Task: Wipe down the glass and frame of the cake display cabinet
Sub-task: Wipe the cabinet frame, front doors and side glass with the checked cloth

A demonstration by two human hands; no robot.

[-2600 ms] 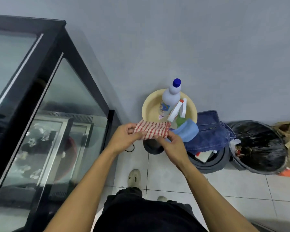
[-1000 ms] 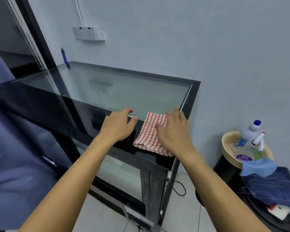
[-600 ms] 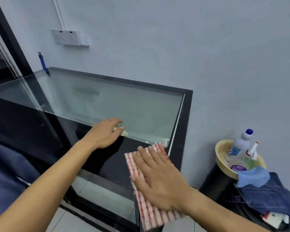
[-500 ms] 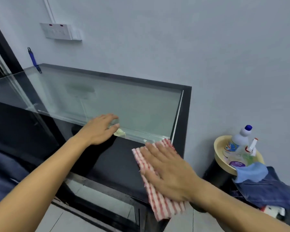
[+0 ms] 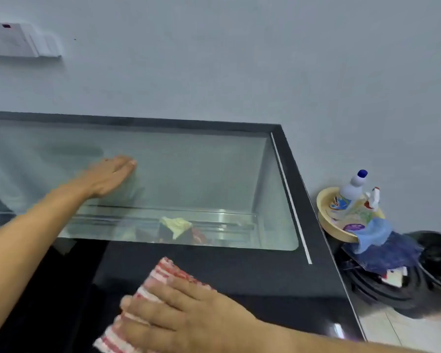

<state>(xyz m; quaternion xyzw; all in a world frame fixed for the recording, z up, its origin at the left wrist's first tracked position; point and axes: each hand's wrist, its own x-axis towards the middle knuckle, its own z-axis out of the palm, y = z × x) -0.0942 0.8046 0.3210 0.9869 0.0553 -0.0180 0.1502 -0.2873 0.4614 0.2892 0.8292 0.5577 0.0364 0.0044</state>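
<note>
Step in hand: you are wiping the near black frame (image 5: 239,273) of the cake display cabinet — the frame, not yet the glass.
Right hand: your right hand (image 5: 186,319) lies flat, fingers straight, pressing a red-and-white checked cloth (image 5: 163,273) onto the near part of the frame; it pins the cloth, it does not clutch it.
Left hand: your left hand (image 5: 110,177) rests flat and open on the top glass (image 5: 201,174), left of centre, holding nothing.
Next move, as I judge it: keep the palm flat and carry the cloth along the frame toward the right corner, then up onto the glass — the left hand will have to lift out of the way.
Count: two hands, one checked cloth, one glass top.
Far right, on the floor side: one yellow basin (image 5: 326,225) holding two bottles, one blue cloth (image 5: 374,230) draped over its edge.
</note>
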